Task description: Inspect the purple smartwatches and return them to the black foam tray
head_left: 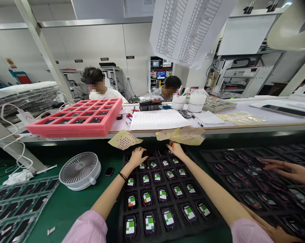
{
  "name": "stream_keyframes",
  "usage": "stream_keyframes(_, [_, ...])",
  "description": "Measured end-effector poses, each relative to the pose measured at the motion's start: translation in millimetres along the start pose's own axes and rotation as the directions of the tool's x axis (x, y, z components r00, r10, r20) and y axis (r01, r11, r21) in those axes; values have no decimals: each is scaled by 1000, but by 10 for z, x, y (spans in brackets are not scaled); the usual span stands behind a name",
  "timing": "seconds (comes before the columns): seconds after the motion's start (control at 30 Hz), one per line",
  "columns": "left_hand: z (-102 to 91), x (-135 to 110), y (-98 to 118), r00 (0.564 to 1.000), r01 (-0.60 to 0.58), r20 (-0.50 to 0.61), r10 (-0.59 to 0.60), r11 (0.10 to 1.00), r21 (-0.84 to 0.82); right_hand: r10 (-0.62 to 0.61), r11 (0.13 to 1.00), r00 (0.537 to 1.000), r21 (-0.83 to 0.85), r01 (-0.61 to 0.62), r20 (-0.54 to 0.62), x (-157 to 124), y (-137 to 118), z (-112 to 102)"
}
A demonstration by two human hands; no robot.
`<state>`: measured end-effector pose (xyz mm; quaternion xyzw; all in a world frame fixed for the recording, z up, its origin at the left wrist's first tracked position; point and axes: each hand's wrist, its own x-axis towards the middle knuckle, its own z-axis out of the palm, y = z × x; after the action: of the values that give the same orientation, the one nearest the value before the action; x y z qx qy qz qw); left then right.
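Between my arms lies a black foam tray [139, 190] with rows of smartwatch-like units, such as this watch unit [163, 194], most bearing green-and-white labels. My left hand [136, 157] rests at the tray's far left corner, thumb and fingers apart, with no held object visible. At the far right corner, the fingers of my right hand [176, 149] are closed together by the last row. A small orange piece shows at those fingertips; its kind is unclear. Just beyond my hands, yellow sticker sheets [188, 135] with small red marks hang from the shelf edge.
Left of the tray are a white fan [80, 170], a single watch unit [109, 171] and a clear plastic tray [45, 199]. A co-worker's hand [289, 171] reaches over another black tray [218, 157] on the right. A pink foam tray [102, 130] sits on the raised shelf.
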<state>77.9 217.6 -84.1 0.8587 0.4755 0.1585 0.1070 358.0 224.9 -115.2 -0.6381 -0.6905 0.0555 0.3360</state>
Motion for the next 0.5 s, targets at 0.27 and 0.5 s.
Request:
stream_keyframes(0.27, [-197, -361, -460, 972, 235, -7, -235, 968, 93, 26, 976, 998, -219, -14, 52, -73, 472, -147])
stream_keyframes(0.5, [-145, -517, -564, 967, 253, 21, -255, 964, 86, 9, 940, 991, -339, 36, 131, -103, 534, -152])
